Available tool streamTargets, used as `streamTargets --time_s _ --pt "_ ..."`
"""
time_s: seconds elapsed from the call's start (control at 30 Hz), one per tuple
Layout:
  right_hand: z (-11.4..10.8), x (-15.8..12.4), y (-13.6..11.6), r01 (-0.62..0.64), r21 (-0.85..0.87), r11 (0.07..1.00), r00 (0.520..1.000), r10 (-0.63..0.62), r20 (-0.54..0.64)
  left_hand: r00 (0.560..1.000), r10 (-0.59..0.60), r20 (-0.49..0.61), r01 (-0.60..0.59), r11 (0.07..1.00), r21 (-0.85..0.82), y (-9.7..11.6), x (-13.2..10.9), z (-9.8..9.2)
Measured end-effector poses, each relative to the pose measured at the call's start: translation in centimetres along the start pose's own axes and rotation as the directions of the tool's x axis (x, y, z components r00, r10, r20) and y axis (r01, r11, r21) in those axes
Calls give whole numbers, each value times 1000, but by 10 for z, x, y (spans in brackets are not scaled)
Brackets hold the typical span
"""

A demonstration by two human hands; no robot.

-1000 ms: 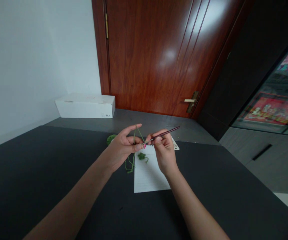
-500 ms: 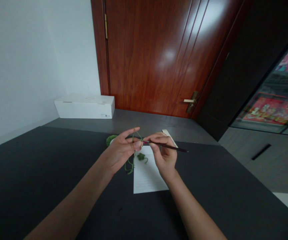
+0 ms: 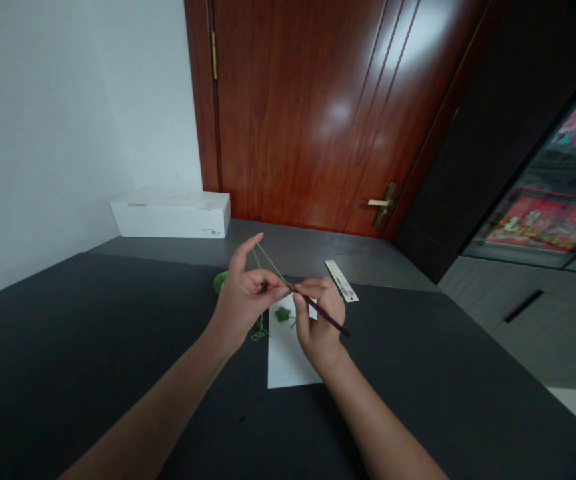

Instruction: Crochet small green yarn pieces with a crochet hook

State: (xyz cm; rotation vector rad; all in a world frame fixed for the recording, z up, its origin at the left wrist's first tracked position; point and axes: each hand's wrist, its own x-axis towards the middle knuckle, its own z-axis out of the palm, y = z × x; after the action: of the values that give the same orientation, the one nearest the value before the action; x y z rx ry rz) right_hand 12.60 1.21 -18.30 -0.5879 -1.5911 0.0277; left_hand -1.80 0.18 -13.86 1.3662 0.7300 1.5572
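My left hand has its index finger raised, with green yarn stretched from it down to the pinched thumb and fingers. My right hand is closed around a dark crochet hook, its tip meeting the yarn beside my left thumb. Any stitches there are too small to make out. Below the hands, a small green crocheted piece lies on a white sheet of paper. Loose yarn hangs by the paper's left edge, and a green yarn ball is partly hidden behind my left hand.
A pale ruler-like strip lies beyond my right hand on the dark table. A long white box stands at the back left against the wall. Behind the table is a brown wooden door; a cabinet stands at the right.
My left index finger has risen, drawing the yarn into a taller triangle. My right hand has shifted slightly left and down, and the hook now slopes more steeply, uncovering the pale strip.
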Motion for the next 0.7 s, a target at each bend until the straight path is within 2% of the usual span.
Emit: streamTargets --time_s 0.13,0.27,0.37,0.43,0.53,0.63,0.7 --pt "-1 4 -2 -80 61 995 996 82 -32 1000 -11 18 10 999 52 -2 1 -5" --pt "-1 3 0 -150 91 984 987 155 -46 998 -54 -11 54 995 81 -3 4 -10" --pt "2 5 3 -298 219 929 945 319 -66 996 -93 1 93 995 37 -2 6 -13" --pt "5 9 5 -398 431 810 892 452 -25 991 -123 49 124 992 -21 -1 6 -14" --pt "9 16 7 -503 705 499 802 574 166 979 -149 140 164 981 -103 0 6 -16" --pt "10 21 5 -584 789 191 706 600 377 971 -125 203 155 978 -141 -1 6 -16" --pt "11 21 3 -626 779 36 638 598 485 972 -83 219 115 984 -138 -2 6 -16"
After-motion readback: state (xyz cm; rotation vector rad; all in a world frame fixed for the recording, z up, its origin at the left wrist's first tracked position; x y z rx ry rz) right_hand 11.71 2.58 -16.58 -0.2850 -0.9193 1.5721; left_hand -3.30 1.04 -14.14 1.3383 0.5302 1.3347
